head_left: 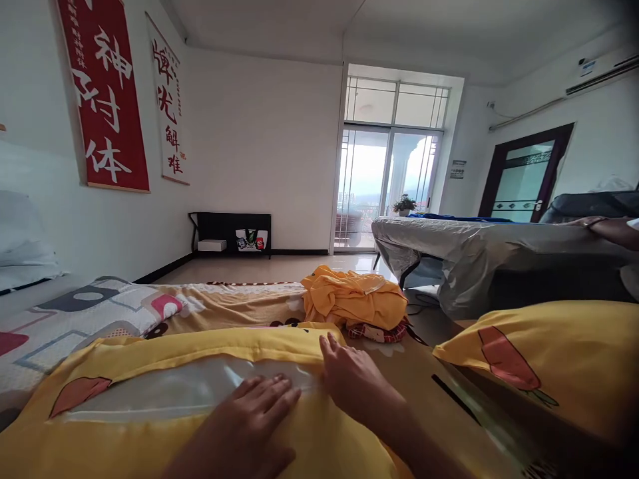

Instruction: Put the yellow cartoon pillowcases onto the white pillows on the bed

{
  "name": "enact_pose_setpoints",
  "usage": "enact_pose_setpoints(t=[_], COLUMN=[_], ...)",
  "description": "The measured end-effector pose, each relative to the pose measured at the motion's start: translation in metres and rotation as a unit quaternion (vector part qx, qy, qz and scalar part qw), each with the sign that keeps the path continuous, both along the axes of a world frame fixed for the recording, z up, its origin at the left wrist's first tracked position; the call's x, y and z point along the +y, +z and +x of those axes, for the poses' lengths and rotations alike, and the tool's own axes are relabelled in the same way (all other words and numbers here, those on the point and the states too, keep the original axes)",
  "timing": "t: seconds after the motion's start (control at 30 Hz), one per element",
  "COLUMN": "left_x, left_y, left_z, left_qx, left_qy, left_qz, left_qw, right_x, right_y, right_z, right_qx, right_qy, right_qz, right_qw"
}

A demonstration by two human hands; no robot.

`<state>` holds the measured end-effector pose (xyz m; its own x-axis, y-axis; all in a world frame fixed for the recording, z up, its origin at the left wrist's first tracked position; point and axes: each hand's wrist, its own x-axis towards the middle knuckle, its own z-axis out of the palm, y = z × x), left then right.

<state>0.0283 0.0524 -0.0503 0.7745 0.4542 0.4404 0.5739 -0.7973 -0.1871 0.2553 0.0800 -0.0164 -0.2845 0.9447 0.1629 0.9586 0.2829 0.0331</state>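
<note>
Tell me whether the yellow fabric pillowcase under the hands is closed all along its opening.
No, the yellow fabric pillowcase gapes open, with the smooth white inner pillow showing between its edges.

In front of you stretched a bed [419, 379], spread with a tan sheet [239, 305] patterned in pale and dark brown. Nearest you lay a yellow pillow [124, 449], its long opening gaping over a whitish inside. Beyond its left end, a piece of grey-and-white patterned bedding [74, 319] with pink patches rested on the sheet. Past its right end you had a crumpled orange-yellow cloth heap [354, 299] above a red plaid cloth [382, 332]. What bore the carrot-printed pillow [579, 352] at your right was unclear.
</note>
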Motion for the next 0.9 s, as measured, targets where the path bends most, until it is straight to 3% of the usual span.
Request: enact_pose_setpoints(t=[0.1,0.17,0.2,0.27,0.4,0.5,0.57,0.67,0.77,0.9], left_x=[0.013,0.013,0.011,0.007,0.013,0.028,0.036,0.04,0.04,0.054], left_y=[-0.046,-0.062,-0.063,-0.05,-0.004,0.016,0.015,-0.002,-0.012,0.005], left_z=[-0.003,-0.007,-0.007,0.001,0.044,0.082,0.099,0.107,0.106,0.118], left_qx=[-0.007,0.003,0.012,0.041,0.157,0.147,0.086,0.021,0.073,0.137], left_qy=[-0.003,0.017,0.029,0.053,0.144,0.194,0.144,0.079,0.112,0.162], left_qz=[0.01,-0.026,-0.052,-0.094,-0.123,-0.121,-0.114,-0.143,-0.214,-0.292], left_qw=[1.0,1.0,0.998,0.993,0.969,0.962,0.979,0.986,0.968,0.933], right_x=[0.017,0.025,0.027,0.029,0.029,0.03,0.032,0.035,0.036,0.032], right_y=[-0.025,-0.035,-0.037,-0.035,-0.027,-0.026,-0.027,-0.028,-0.029,-0.028], right_z=[-0.001,0.008,0.014,0.024,0.034,0.038,0.041,0.046,0.048,0.048], right_qx=[0.034,0.065,0.081,0.114,0.173,0.207,0.224,0.239,0.234,0.241], right_qy=[-0.012,-0.023,-0.032,-0.053,-0.078,-0.08,-0.081,-0.081,-0.094,-0.106], right_qz=[-0.01,0.002,0.017,0.056,0.082,0.087,0.095,0.101,0.101,0.136], right_qw=[0.999,0.998,0.996,0.991,0.978,0.971,0.966,0.962,0.962,0.955])
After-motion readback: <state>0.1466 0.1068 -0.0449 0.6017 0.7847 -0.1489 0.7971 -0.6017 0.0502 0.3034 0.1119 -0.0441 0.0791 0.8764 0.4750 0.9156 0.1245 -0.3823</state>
